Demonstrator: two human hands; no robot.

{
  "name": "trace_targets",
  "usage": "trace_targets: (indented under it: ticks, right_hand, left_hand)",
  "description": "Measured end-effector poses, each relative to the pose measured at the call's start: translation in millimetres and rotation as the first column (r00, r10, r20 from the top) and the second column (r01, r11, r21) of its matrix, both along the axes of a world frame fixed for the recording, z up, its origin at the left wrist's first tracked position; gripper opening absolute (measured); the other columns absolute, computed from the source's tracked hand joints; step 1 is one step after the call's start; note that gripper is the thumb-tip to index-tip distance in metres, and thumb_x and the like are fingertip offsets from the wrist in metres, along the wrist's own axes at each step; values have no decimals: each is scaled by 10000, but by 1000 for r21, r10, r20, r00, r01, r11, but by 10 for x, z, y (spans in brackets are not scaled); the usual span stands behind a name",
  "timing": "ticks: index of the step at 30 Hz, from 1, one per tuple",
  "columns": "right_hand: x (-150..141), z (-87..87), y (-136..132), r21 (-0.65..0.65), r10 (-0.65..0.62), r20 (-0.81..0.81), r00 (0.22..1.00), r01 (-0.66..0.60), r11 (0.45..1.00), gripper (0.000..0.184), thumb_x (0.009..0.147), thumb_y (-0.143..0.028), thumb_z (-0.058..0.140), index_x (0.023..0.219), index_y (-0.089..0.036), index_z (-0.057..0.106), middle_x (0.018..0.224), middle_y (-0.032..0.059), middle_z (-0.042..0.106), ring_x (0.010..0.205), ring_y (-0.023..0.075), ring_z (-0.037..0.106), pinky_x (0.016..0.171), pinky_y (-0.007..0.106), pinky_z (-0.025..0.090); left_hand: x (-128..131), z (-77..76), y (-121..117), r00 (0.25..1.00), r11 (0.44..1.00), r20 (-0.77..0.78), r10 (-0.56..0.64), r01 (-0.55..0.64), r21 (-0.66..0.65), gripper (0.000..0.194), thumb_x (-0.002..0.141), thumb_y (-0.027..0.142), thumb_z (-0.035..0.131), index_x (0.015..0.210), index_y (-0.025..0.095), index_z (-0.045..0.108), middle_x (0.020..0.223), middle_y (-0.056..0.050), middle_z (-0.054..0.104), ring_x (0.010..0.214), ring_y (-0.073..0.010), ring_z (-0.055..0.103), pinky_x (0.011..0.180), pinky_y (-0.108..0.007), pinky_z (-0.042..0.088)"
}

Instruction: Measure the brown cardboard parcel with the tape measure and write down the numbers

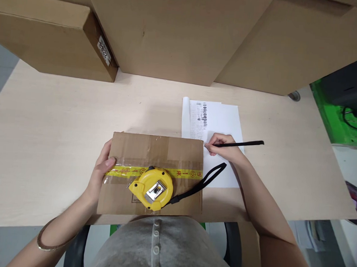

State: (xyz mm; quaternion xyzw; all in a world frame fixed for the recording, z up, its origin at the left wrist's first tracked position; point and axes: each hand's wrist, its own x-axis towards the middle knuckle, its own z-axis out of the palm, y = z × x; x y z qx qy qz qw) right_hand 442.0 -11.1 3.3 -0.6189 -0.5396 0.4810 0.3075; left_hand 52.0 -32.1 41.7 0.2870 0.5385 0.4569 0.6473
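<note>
My left hand (100, 171) grips the left side of a small cardboard box (177, 153), its thumb over the top edge. Yellow printed tape (191, 173) runs across the box. On top lies a yellow tape measure (165, 195), metal clip up, its black wrist strap (199, 186) reaching past the box's right edge. My right hand (224, 146) is closed round a thin black pen (247, 144), resting on a white sheet of paper (227, 120). Handwritten entries fill a column at the sheet's left side. Part of the paper is hidden by the box.
Large cardboard boxes (178, 33) stand along the back of the wooden table (59, 142). A flatter labelled box (57, 41) is at the back left. To the right are a green crate (327, 118) and a phone (352, 200) beside the table edge.
</note>
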Motion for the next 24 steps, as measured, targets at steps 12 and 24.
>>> trace_targets:
  ticks: [12,24]
  right_hand:
    - [8,-13,2,-6,15,22,1000,-14,1000,320,793,-387,817,647,-227,582,544,-3,656,497,131,601,520,265,478]
    - [57,214,-102,-49,51,407,912,-34,998,686,911,-789,544,526,-263,332,417,-19,410,399,129,391,444,305,293]
  left_hand:
    - [-6,13,15,1000,1000,-18,13,-13,-16,634,714,473,798,1308,282,683,1256,-25,740,1232,-379,655,952,-414,586]
    - [-39,-7,35,997,999,-58,-48,49,17,577,765,481,761,1305,288,695,1193,-38,772,1106,-349,731,873,-417,622]
